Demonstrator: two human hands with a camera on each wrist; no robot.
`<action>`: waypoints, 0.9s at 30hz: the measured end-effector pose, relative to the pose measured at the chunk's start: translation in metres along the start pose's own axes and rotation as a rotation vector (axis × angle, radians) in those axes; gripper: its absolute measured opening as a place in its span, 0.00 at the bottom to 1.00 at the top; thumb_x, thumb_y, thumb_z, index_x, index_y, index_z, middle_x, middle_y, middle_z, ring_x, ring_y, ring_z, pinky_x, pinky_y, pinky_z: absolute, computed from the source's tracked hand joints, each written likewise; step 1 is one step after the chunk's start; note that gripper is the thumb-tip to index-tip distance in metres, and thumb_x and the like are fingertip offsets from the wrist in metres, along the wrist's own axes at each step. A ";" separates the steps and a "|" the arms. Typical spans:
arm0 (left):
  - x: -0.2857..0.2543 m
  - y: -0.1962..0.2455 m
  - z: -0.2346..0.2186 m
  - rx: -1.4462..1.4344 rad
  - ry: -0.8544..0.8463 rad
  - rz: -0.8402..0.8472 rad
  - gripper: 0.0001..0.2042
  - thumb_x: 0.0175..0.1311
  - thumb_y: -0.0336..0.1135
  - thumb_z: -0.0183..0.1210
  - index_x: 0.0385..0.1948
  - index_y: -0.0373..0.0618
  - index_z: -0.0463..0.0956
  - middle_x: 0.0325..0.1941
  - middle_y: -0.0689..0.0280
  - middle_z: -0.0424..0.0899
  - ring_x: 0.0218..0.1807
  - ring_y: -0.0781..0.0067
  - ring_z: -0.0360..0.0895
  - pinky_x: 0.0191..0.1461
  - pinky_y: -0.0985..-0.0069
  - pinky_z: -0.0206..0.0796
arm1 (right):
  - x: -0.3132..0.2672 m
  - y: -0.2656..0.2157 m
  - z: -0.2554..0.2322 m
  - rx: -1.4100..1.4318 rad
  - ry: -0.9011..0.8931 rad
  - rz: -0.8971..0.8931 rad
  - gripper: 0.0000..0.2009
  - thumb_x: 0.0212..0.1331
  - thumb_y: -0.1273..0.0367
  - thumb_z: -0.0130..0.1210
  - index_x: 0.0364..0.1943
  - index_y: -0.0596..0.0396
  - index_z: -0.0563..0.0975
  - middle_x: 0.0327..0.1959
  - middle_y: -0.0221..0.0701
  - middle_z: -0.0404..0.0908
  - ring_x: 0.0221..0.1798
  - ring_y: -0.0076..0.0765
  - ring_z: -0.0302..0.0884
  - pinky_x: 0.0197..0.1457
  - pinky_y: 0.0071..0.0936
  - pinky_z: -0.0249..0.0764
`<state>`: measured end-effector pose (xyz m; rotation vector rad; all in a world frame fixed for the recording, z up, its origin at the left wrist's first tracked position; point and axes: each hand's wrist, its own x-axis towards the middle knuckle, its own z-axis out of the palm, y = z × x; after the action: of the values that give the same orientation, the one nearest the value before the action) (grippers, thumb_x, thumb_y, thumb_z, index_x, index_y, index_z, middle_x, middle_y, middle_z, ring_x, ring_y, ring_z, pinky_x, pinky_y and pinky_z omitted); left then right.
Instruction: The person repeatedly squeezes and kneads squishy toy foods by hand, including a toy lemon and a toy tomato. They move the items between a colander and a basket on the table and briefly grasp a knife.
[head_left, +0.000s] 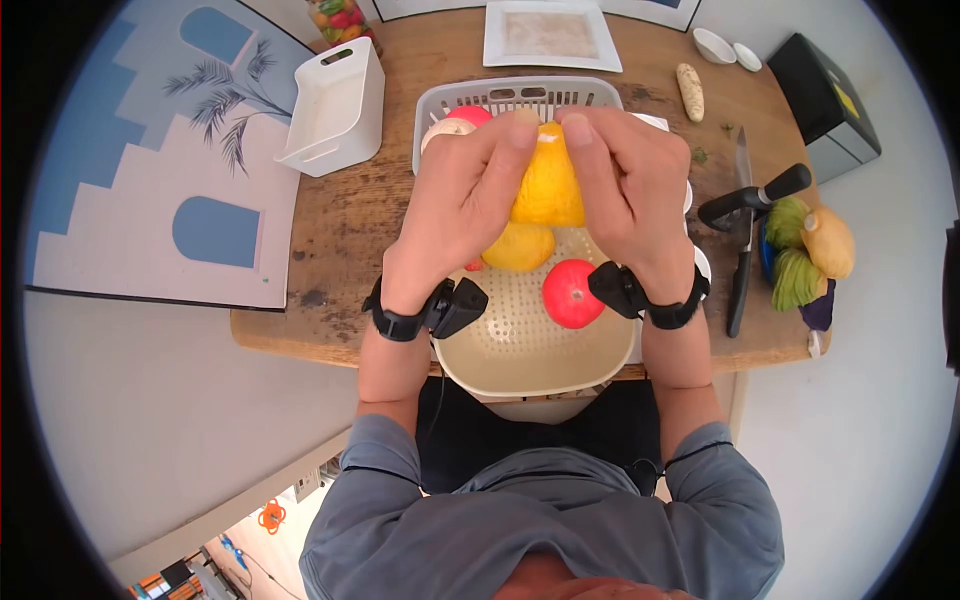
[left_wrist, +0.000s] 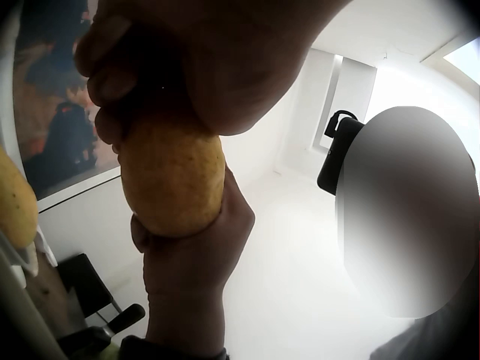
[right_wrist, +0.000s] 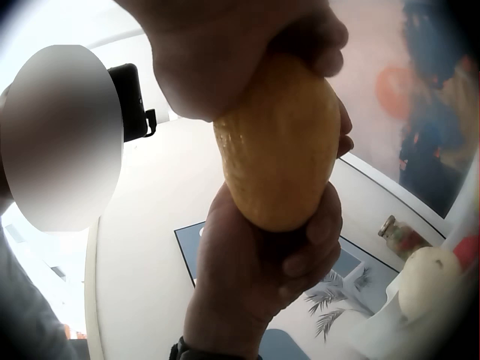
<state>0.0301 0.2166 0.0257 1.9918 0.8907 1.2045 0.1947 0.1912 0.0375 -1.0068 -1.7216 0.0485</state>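
Note:
Both hands hold a yellow oval fruit (head_left: 548, 185), mango-like in shape, raised over the baskets. My left hand (head_left: 462, 185) grips its left side and my right hand (head_left: 637, 180) its right, thumbs close together on top. In the left wrist view the fruit (left_wrist: 174, 184) shows smooth yellow skin between the two hands. From the right wrist, the same fruit (right_wrist: 277, 150) looks slightly bumpy, its ends covered by the hands. Beneath, a cream colander (head_left: 530, 365) contains a second yellow fruit (head_left: 520, 248) and a round red fruit or vegetable (head_left: 573, 294).
A grey basket (head_left: 435, 100) with red and pale produce stands behind the colander. To the left is a white bin (head_left: 345, 110). A knife (head_left: 741, 265) and a black-handled tool (head_left: 757, 197) lie right, beside a blue bowl (head_left: 767, 250) of vegetables. A white tray (head_left: 605, 45) sits at the back.

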 end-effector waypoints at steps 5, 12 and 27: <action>0.000 0.009 -0.007 -0.081 -0.093 -0.036 0.18 0.68 0.46 0.50 0.42 0.38 0.75 0.22 0.54 0.77 0.26 0.61 0.76 0.31 0.72 0.66 | 0.001 -0.003 -0.003 0.028 -0.024 -0.014 0.11 0.61 0.64 0.54 0.31 0.57 0.81 0.23 0.36 0.80 0.23 0.41 0.78 0.24 0.28 0.70; -0.001 0.027 -0.017 -0.297 -0.307 -0.280 0.33 0.48 0.30 0.67 0.60 0.40 0.65 0.53 0.62 0.75 0.51 0.72 0.75 0.54 0.76 0.69 | 0.000 0.003 -0.013 0.256 -0.035 0.223 0.13 0.64 0.63 0.53 0.36 0.61 0.80 0.23 0.38 0.79 0.24 0.36 0.78 0.27 0.25 0.70; 0.003 0.022 -0.009 -0.242 -0.184 -0.339 0.19 0.68 0.45 0.53 0.49 0.38 0.69 0.28 0.61 0.79 0.26 0.74 0.77 0.30 0.80 0.68 | 0.013 0.005 -0.019 0.188 -0.291 -0.070 0.25 0.46 0.60 0.66 0.47 0.63 0.76 0.41 0.40 0.81 0.43 0.38 0.80 0.50 0.27 0.73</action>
<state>0.0278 0.2077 0.0482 1.6488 0.8993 0.8773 0.2123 0.1946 0.0532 -0.8300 -1.9736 0.3195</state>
